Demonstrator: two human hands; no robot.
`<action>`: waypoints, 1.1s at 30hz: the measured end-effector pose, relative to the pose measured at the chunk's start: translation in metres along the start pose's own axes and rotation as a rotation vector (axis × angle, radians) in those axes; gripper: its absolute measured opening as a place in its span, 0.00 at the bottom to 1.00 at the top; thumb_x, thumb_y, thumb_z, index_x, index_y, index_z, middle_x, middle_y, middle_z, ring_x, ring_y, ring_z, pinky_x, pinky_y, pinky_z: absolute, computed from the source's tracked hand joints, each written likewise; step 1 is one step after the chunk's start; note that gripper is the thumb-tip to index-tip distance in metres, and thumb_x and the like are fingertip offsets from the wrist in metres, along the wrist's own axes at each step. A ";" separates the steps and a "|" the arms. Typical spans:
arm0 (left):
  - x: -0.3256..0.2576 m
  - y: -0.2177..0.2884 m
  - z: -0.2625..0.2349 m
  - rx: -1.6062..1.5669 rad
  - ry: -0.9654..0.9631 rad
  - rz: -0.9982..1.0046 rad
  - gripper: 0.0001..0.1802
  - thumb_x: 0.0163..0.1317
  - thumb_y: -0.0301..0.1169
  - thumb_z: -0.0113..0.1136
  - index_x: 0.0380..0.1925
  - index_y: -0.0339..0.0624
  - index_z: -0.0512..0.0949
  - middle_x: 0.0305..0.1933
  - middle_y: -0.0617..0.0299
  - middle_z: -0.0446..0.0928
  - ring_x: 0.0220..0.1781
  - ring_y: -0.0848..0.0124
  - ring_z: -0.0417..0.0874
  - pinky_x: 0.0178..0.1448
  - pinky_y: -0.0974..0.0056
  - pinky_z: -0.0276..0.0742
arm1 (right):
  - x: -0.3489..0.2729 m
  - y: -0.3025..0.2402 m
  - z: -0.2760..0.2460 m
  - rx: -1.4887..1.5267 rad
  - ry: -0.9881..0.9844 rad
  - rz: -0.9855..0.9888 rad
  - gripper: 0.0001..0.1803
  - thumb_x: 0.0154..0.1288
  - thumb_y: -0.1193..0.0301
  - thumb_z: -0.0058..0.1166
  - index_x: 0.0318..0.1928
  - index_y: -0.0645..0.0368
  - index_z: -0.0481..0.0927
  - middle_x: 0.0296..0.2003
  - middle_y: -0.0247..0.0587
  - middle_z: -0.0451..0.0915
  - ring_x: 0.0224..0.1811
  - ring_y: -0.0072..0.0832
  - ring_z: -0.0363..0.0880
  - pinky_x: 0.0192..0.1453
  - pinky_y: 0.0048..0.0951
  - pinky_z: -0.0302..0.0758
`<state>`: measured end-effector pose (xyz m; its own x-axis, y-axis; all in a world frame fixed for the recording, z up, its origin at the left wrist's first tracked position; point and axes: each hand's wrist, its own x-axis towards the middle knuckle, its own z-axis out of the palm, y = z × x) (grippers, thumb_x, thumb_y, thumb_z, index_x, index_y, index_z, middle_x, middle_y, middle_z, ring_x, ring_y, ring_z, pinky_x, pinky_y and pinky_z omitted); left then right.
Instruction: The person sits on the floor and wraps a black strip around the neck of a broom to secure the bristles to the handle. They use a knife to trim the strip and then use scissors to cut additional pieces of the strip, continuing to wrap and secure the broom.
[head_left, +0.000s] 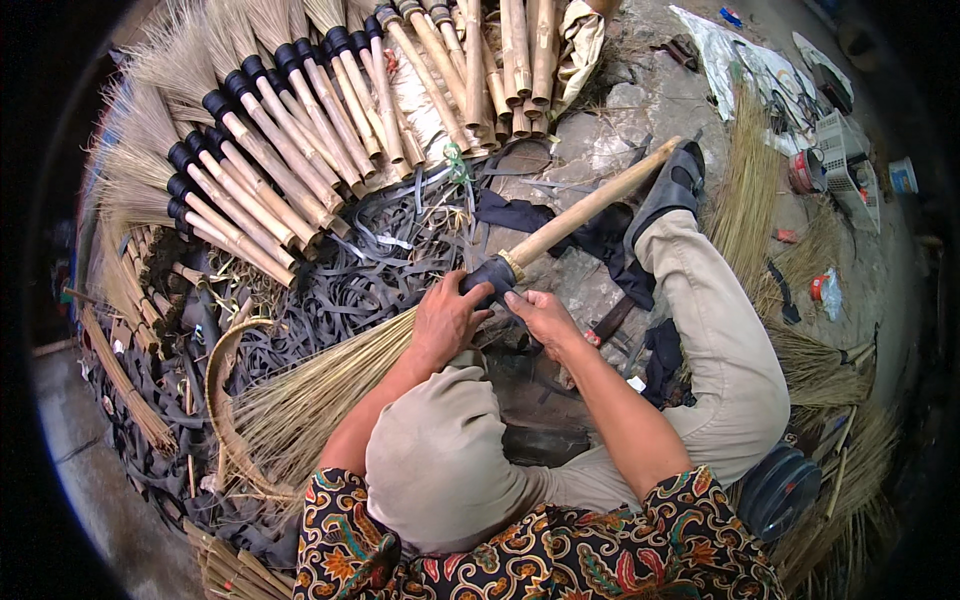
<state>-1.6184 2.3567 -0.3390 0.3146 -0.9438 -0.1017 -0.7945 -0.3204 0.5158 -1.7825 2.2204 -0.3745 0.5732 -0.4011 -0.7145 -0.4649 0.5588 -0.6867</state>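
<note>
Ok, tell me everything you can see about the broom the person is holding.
The broom lies slanted across the person's lap. It has a pale wooden handle pointing up-right toward the sandalled foot, a dark band at the neck, and a straw-coloured bristle fan spreading down-left over black strips. The left hand grips it just below the band; the right hand touches it beside the band.

1. One broom in work (pixel 400 350), lying across the person's lap, its bamboo handle pointing far right.
2. About fourteen finished brooms (pixel 260 150), stacked far left, each with a black collar; the exact number is hard to tell.
3. Two hands: left hand (pixel 445 320), right hand (pixel 540 318).
4. One white basket (pixel 840 150), far right.
5. One dark jar (pixel 780 490), near right.
</note>
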 end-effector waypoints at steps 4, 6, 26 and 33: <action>-0.002 0.002 0.006 0.076 0.064 0.019 0.26 0.61 0.40 0.73 0.59 0.62 0.77 0.62 0.44 0.74 0.64 0.46 0.78 0.65 0.47 0.75 | -0.003 0.003 -0.011 0.089 0.030 0.028 0.15 0.75 0.57 0.65 0.43 0.55 0.82 0.31 0.25 0.77 0.34 0.14 0.72 0.32 0.26 0.69; -0.004 0.004 0.007 0.132 0.126 0.052 0.26 0.61 0.40 0.73 0.59 0.63 0.77 0.63 0.43 0.74 0.65 0.46 0.77 0.67 0.46 0.74 | -0.010 0.001 -0.019 0.139 0.006 0.066 0.14 0.75 0.59 0.65 0.45 0.56 0.81 0.30 0.25 0.77 0.30 0.14 0.71 0.28 0.25 0.67; 0.011 -0.015 -0.010 -0.251 -0.176 0.043 0.34 0.60 0.43 0.75 0.63 0.54 0.70 0.56 0.45 0.75 0.56 0.44 0.80 0.59 0.47 0.77 | -0.040 -0.067 -0.031 0.183 -0.016 0.297 0.08 0.76 0.67 0.61 0.40 0.57 0.79 0.21 0.26 0.70 0.13 0.15 0.61 0.14 0.23 0.56; 0.007 -0.011 -0.004 0.056 -0.086 0.043 0.37 0.58 0.44 0.75 0.63 0.47 0.69 0.56 0.44 0.76 0.57 0.45 0.82 0.61 0.47 0.78 | -0.045 -0.072 -0.022 0.262 -0.037 0.284 0.10 0.76 0.65 0.62 0.37 0.55 0.76 0.20 0.27 0.68 0.13 0.16 0.61 0.15 0.23 0.55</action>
<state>-1.6058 2.3539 -0.3418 0.2358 -0.9594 -0.1550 -0.8346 -0.2816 0.4734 -1.7893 2.1822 -0.2958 0.4725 -0.1797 -0.8628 -0.4230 0.8126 -0.4009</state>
